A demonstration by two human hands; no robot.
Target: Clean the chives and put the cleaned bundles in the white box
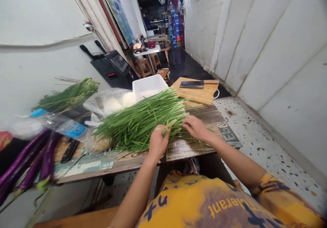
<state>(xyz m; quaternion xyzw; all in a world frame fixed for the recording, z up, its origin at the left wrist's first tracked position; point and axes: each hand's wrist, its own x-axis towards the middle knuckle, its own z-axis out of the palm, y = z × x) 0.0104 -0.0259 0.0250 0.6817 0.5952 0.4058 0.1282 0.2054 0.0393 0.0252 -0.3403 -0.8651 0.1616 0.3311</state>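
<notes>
On the counter point(186, 149) near its front edge, chives point(138, 119) lie fanned with stem ends at the hands, left hand point(157, 142) fingers closed round a few stalks, right hand point(197, 128) fingers spread loose on the ends, apparently steadying them

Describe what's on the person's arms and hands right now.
The left hand and right hand are bare, with no gloves, rings or watch showing. The right sleeve is short, mustard yellow with dark blue marks. It matches the shirt, which bears yellow lettering.
</notes>
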